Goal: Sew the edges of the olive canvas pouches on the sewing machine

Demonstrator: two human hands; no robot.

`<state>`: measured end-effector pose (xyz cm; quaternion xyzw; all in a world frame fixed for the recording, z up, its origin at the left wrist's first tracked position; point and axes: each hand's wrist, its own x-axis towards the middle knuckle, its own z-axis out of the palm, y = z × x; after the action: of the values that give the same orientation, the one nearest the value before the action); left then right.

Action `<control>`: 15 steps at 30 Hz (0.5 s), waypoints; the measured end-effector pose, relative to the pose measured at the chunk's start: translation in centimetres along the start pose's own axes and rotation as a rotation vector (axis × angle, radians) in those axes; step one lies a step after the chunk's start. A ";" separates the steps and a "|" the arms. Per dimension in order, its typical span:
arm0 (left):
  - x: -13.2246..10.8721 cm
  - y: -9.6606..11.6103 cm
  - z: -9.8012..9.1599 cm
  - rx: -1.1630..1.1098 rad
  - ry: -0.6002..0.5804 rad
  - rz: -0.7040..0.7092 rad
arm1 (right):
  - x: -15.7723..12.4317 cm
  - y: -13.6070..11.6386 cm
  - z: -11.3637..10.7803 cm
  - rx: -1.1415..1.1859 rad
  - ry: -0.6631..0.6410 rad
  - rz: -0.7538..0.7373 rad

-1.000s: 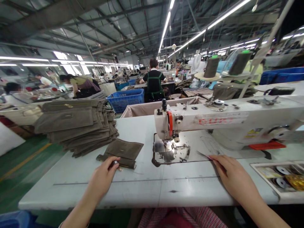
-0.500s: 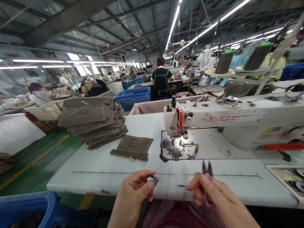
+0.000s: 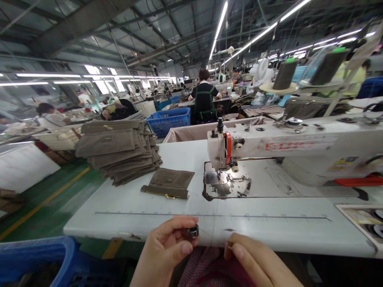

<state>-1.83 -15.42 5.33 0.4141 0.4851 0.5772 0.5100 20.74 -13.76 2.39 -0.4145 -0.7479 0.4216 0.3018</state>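
Observation:
My left hand (image 3: 167, 249) is closed, pinching a small round metal bobbin (image 3: 193, 230) between thumb and forefinger at the near edge of the white table (image 3: 263, 227). My right hand (image 3: 254, 261) is beside it with fingers curled; the thread snips are not visible in it now. Beyond the hands stands a white sewing machine (image 3: 269, 149) with its needle plate (image 3: 226, 185) lit. A single olive fabric piece with a zip (image 3: 169, 182) lies left of the plate.
A tall stack of olive fabric pieces (image 3: 118, 149) sits at the table's far left. A tray of bobbins (image 3: 368, 221) is at the right. A blue crate (image 3: 36, 259) is by my left knee. Other workers sit further back beside a blue basket (image 3: 169, 119).
My left hand left the fabric piece and came to the near edge with the bobbin. My right hand picked up snips from beside the machine; they no longer show.

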 end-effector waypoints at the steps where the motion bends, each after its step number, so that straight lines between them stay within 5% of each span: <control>1: 0.1 0.0 -0.1 0.003 0.002 0.015 | -0.2 0.3 0.0 -0.076 0.000 -0.005; 8: 0.3 -0.1 -0.5 0.159 -0.017 0.066 | 0.1 1.6 0.7 -0.376 -0.174 0.073; 15: -0.5 0.5 -0.2 0.299 -0.150 0.065 | 1.2 -0.7 0.7 -0.042 -0.092 0.115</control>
<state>-2.02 -15.93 5.78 0.5428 0.5124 0.4822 0.4585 19.35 -13.18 2.86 -0.4432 -0.7446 0.4413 0.2335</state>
